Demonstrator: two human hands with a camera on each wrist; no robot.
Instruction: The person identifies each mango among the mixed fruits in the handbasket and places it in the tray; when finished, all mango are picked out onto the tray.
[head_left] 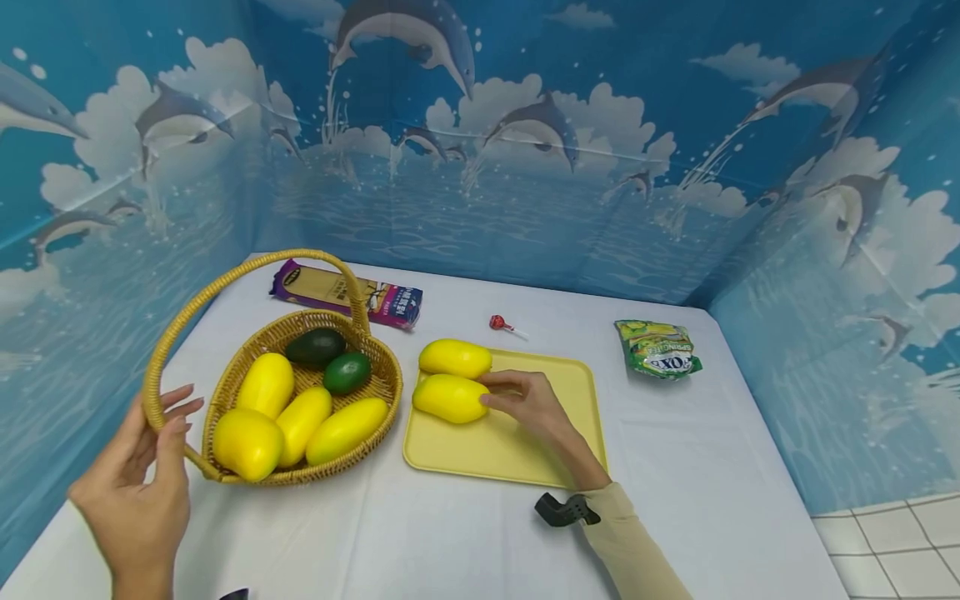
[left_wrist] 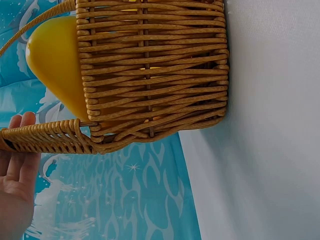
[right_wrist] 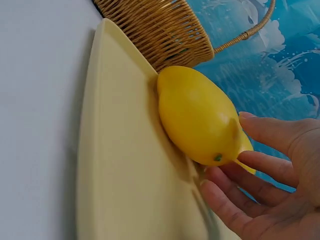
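My left hand (head_left: pixel 138 483) holds the side of the arched handle (head_left: pixel 225 287) of a wicker basket (head_left: pixel 393 375), the handle passing between thumb and fingers. Inside the basket lie several yellow mangoes (head_left: pixel 345 431) and two dark green avocados (head_left: pixel 347 373). To its right, two more mangoes lie side by side at the left of a pale yellow tray (head_left: pixel 555 400). With relaxed fingers, my right hand (head_left: pixel 532 408) touches the right end of the nearer mango (head_left: pixel 450 400). The farther mango (head_left: pixel 455 358) lies just behind it, over the tray's back left corner.
A purple-and-tan pasta packet (head_left: pixel 345 293) lies behind the basket. A red lollipop (head_left: pixel 498 322) is behind the tray, and a green Fox's candy bag (head_left: pixel 658 350) lies to its right. Dolphin-printed curtains (head_left: pixel 480 217) enclose the white table's back and sides.
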